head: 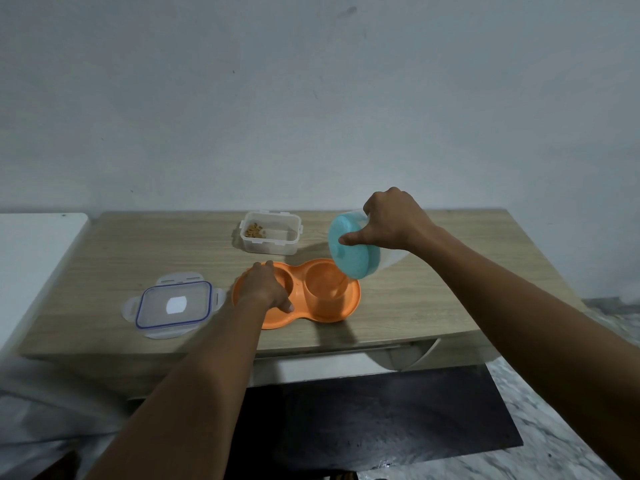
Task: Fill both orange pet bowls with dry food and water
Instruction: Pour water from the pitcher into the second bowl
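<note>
Right hand (391, 220) grips jug (349, 249), tilted over right bowl of dish (325, 303).
Left hand (265, 287) holds left bowl, fingers curled in. Dish mid-table (138, 244), near edge; box (272, 237) with kibble (254, 232) just beyond; box lid (173, 304) left.

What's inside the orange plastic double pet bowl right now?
The orange plastic double pet bowl shows no dry food in its right well; water there is unclear. The left hand covers the left well, hiding its contents.

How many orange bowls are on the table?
2, joined in one dish: the left bowl lies partly under the left hand; the right bowl sits below the tilted jug gripped by the right hand. None seems hidden.
</note>
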`<action>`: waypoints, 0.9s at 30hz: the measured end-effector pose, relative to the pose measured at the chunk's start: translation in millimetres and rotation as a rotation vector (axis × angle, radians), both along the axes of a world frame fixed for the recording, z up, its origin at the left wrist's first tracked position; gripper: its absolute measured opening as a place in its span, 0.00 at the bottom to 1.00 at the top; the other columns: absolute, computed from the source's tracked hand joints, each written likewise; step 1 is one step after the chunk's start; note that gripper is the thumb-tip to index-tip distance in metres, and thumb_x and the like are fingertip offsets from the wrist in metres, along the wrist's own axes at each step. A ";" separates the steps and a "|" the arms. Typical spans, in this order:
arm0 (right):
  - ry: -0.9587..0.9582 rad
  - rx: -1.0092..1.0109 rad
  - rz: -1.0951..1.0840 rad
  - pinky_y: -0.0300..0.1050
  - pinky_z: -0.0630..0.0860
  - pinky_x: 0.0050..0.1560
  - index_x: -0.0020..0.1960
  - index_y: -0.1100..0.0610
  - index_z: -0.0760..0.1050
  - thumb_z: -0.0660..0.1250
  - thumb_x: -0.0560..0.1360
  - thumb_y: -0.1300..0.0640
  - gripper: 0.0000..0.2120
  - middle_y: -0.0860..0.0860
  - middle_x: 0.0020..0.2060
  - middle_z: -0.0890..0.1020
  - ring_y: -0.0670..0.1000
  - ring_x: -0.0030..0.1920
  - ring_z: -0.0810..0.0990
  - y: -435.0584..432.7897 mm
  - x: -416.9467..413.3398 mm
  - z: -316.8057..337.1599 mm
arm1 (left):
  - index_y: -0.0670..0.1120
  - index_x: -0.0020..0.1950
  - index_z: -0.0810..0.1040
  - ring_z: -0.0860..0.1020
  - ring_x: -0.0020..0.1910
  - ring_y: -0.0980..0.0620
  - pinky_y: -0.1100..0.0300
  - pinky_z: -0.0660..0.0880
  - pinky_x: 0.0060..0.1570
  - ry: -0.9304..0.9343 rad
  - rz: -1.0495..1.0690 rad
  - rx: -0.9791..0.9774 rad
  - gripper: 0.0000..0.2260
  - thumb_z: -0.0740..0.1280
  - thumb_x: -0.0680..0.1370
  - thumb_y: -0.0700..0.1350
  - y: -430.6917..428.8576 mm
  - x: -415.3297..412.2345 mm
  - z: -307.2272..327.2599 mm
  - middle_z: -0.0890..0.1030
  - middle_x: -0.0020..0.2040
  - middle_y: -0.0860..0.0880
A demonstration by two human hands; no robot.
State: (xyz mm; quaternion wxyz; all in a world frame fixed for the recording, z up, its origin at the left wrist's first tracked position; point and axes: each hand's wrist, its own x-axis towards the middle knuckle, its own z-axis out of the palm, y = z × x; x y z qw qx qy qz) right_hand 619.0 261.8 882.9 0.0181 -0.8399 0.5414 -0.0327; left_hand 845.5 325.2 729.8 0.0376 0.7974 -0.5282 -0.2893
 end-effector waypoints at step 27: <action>-0.658 0.127 -0.327 0.44 0.64 0.31 0.28 0.55 0.68 0.78 0.65 0.36 0.28 0.49 0.26 0.71 0.49 0.29 0.70 -7.4 -57.9 -61.9 | 0.45 0.81 0.54 0.64 0.77 0.40 0.44 0.67 0.72 0.020 0.018 0.008 0.56 0.84 0.61 0.47 -1.8 -2.3 3.3 0.63 0.79 0.43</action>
